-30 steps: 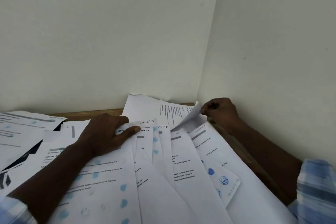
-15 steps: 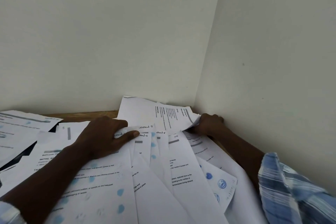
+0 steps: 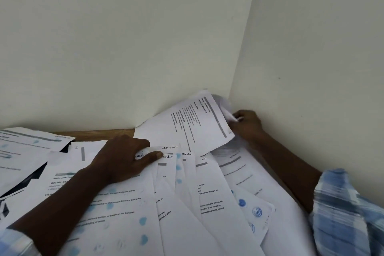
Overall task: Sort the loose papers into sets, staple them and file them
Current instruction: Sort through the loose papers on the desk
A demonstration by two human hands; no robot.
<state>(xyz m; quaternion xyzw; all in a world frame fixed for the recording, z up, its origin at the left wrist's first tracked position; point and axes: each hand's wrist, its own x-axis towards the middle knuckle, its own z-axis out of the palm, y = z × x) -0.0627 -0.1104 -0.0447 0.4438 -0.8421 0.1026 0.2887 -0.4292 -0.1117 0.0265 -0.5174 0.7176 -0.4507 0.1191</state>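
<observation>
Rearward, sheet (image 3: 187,129) in right hand (image 3: 247,124)

Left hand (image 3: 122,158) flat on fanned papers (image 3: 187,193), right hand (image 3: 247,124) in a grip on the edge of a tilted sheet (image 3: 187,129)

Lower middle of the frame: fanned sheets (image 3: 187,193) overlap one another across the surface (image 3: 93,133), and the left hand (image 3: 124,160) rests on their upper ends, centre-left. Behind them a lifted sheet (image 3: 187,129) tilts up into the wall corner (image 3: 230,93), its right edge pinched by the right hand (image 3: 247,124), just beside the right-hand wall. At the left edge lie loose papers (image 3: 25,147), with a bare strip of surface behind them.
</observation>
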